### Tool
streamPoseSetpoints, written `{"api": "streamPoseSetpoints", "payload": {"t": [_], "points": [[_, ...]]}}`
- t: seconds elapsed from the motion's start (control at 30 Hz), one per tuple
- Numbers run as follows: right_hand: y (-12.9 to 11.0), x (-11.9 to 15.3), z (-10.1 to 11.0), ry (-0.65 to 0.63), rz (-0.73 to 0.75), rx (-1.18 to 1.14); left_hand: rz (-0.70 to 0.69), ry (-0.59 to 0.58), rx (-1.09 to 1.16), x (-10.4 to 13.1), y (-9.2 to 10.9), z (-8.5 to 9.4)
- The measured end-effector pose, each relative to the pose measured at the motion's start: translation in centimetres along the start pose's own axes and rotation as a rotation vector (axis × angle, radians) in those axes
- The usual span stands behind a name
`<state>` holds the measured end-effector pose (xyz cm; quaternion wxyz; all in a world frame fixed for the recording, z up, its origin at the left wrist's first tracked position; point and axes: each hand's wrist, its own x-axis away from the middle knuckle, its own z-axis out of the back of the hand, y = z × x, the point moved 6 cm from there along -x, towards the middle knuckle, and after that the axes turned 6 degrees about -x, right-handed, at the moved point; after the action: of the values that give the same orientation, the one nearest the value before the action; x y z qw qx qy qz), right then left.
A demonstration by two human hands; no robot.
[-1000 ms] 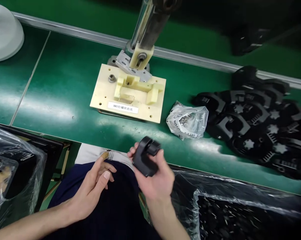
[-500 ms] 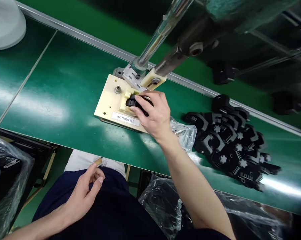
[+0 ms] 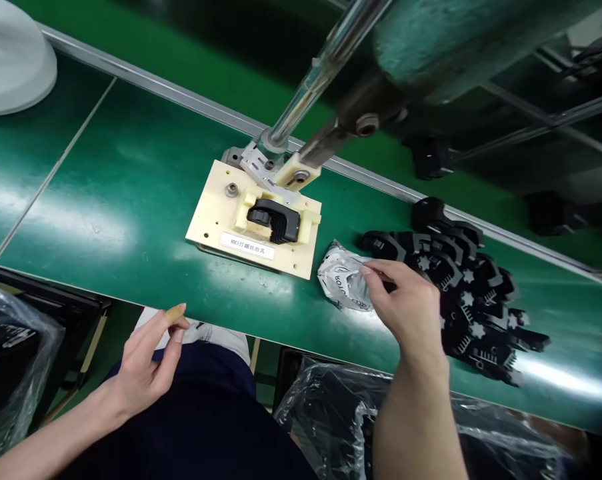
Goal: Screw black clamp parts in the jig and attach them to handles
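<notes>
A black curved part [image 3: 285, 222] lies in the holder of a cream fixture plate [image 3: 205, 213] that bears a white label [image 3: 247, 245]. To the right of the plate, my right hand [image 3: 405, 297] pinches the edge of a small clear plastic bag [image 3: 343, 280] with printing on it. My left hand [image 3: 151, 357] hovers over my lap near the bench's front edge, thumb and fingers apart and nothing between them; a tan cover wraps one fingertip.
A metal post [image 3: 311, 83] and lever arm [image 3: 331, 139] rise behind the plate. Black parts [image 3: 461, 287] are heaped on the right of the green bench [image 3: 145, 167]. A white round object [image 3: 13, 60] sits back left. Plastic-lined bins [image 3: 331, 407] stand below the front edge.
My right hand has let go of the black part in the fixture and moved right to the plastic bag. My left hand has shifted slightly left, its fingers a little more raised.
</notes>
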<state>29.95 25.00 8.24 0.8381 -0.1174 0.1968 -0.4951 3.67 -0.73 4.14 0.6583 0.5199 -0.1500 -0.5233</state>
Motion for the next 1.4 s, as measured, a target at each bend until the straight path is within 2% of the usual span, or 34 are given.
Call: {"api": "streamPoseSetpoints", "payload": {"t": [0.07, 0.17, 0.27, 0.37, 0.53, 0.67, 0.77, 0.87, 1.0, 1.17, 1.27, 1.33, 1.4], "points": [[1.5, -0.4, -0.4, -0.126, -0.061, 0.023, -0.063, 0.007, -0.030, -1.2, 0.5, 0.0], [2.1, -0.4, 0.1, -0.186, -0.154, 0.135, -0.091, -0.018, -0.022, -1.9, 1.2, -0.5], [1.7, 0.6, 0.4, -0.274, -0.231, 0.208, -0.080, -0.042, -0.044, -1.1, 1.3, -0.9], [1.0, 1.4, -0.3, -0.386, -0.276, 0.211, -0.042, -0.077, -0.098, 0.1, 0.5, -1.2], [1.1, 1.3, -1.5, -0.413, -0.331, 0.171, -0.088, -0.100, -0.101, 0.2, 0.8, -1.8], [1.7, 1.5, -1.3, -0.324, -0.287, 0.013, -0.082, -0.112, -0.086, -0.1, 1.7, -2.2], [2.5, 2.2, -0.4, -0.145, -0.277, -0.306, -0.034, -0.151, -0.111, 0.5, 1.5, -2.1], [4.0, 3.3, 0.2, 0.042, -0.388, -0.718, 0.006, -0.168, -0.120, 1.1, 1.0, -1.7], [4.8, 4.3, 0.1, 0.137, -0.502, -1.025, 0.028, -0.178, -0.112, 1.2, 0.9, -1.7], [5.1, 4.7, 0.0, 0.213, -0.557, -1.131, 0.010, -0.201, -0.047, 0.6, 1.5, -2.3], [5.4, 4.8, -0.1, 0.208, -0.567, -1.116, 0.007, -0.215, -0.005, 0.4, 1.9, -2.7], [5.3, 4.9, 0.1, 0.217, -0.546, -1.050, 0.040, -0.226, 0.026, 0.3, 2.0, -3.1], [4.6, 5.0, 1.0, 0.316, -0.454, -0.880, 0.141, -0.243, 0.098, -0.1, 2.0, -3.7]]}}
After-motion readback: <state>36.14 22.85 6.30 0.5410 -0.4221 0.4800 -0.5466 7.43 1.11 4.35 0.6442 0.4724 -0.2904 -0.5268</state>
